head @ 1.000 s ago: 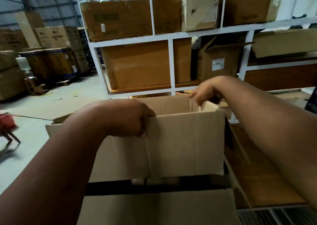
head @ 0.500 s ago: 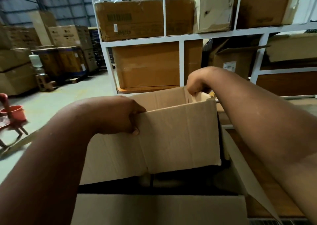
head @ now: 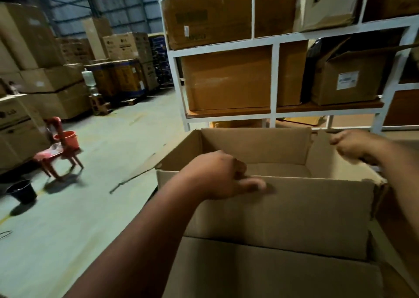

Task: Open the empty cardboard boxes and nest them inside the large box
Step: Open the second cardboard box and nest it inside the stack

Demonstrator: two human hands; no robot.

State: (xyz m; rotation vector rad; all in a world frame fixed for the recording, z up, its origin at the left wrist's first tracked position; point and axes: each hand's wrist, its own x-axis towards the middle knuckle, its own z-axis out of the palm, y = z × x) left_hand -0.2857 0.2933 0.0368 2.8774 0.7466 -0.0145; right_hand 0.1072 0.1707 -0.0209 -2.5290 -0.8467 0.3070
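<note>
An open cardboard box sits in the near centre of the view, its top flaps up and its bare inside floor showing. It stands partly inside a larger box, whose near wall crosses the bottom of the frame in front of it. The left hand grips the top edge of the smaller box's near wall, fingers curled over the rim to the inside and thumb lying along the outer face. The right hand is at the far right corner of the same box, fingers curled at the upright flap there; motion blur hides whether it truly pinches the cardboard, so its grip cannot be told for certain. Just beyond the box stands a white metal shelf rack holding several brown cartons, one with a white label. To the left lies a grey concrete floor with a red stool, an orange bucket and a black bucket. Stacks of cartons fill the far left.
</note>
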